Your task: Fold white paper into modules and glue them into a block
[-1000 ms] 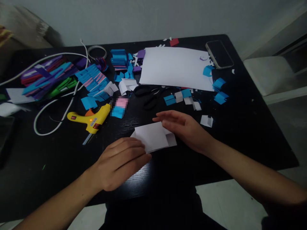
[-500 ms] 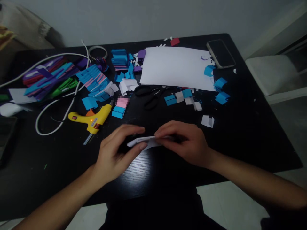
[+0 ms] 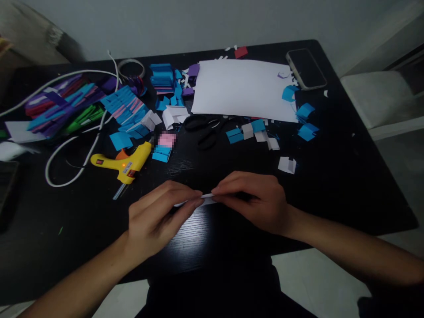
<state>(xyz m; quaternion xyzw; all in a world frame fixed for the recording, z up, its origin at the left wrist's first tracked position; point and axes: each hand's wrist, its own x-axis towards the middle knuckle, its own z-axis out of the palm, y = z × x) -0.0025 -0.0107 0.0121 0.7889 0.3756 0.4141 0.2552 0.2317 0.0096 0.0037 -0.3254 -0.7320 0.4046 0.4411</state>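
A folded strip of white paper (image 3: 207,201) is held just above the near part of the black table. My left hand (image 3: 164,212) pinches it between thumb and fingers on the left. Close beside it, my right hand (image 3: 253,198) grips the same paper with thumb and fingertips. Most of the strip is hidden behind my fingers; a short piece shows between the two hands. Beyond my left hand lies a yellow glue gun (image 3: 126,164) with a small orange light lit. Black scissors (image 3: 208,138) rest farther back, in front of a white paper sheet (image 3: 243,90).
Bundles of blue and pink folded paper (image 3: 127,110) and purple and red strips (image 3: 59,106) lie at the back left, with a white cable (image 3: 49,165) looping among them. Small blue and white pieces (image 3: 287,165) are scattered on the right. A phone (image 3: 305,69) lies at the far right.
My left thumb and fingers have closed on the white paper, where they stood apart before. The paper now looks flatter. My right hand keeps its pinch; the view has shifted slightly.
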